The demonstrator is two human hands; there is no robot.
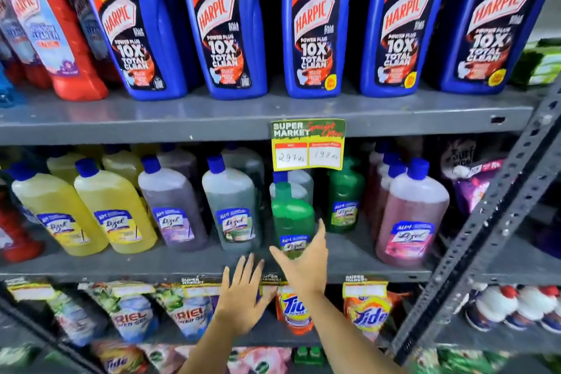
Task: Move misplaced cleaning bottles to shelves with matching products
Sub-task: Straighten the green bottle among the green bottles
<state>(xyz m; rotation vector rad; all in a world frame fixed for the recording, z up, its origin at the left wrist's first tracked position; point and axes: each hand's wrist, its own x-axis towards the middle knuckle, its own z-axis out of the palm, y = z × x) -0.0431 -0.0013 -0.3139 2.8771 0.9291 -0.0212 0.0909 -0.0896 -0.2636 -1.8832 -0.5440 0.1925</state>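
Green Lizol bottle stands below the price tag. Right hand spread, seemingly touching its label; left hand spread, empty. Careless grab could topple neighbouring bottles.

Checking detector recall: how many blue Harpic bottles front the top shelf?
5, in one row along the top shelf: far left, next, centre, next, far right. More may be hidden behind them.
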